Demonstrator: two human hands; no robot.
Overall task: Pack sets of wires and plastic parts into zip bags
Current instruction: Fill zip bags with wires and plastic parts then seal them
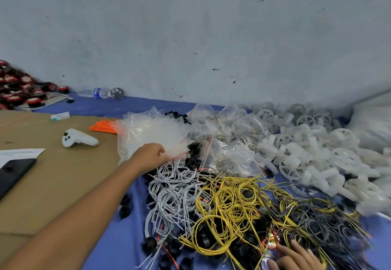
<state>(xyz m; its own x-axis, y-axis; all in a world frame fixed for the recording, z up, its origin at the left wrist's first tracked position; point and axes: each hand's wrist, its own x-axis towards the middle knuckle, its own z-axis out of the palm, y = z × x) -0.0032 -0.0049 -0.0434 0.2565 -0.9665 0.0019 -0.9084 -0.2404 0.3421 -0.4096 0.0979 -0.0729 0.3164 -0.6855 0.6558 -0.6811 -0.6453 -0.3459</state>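
My left hand [150, 155] reaches out to a stack of empty zip bags [152, 134] and pinches the near corner of the top bag. Just below it lies a heap of white wires [173, 191], then yellow wires [228, 204] and black wires [317, 216] further right. My right hand [296, 257] sits at the bottom edge on the wire pile, fingers curled over something small that I cannot make out. White plastic wheels and parts [313, 155] are piled at the right. Filled zip bags [230, 155] lie between the stack and the parts.
A white controller [78, 138] and a dark phone [12, 174] lie on brown cardboard [53, 185] at the left. Orange ties [103, 126] sit beside the bag stack. A water bottle [99, 93] lies by the wall, red-and-black parts [19, 87] at far left. Small black parts [148, 245] are scattered on the blue cloth.
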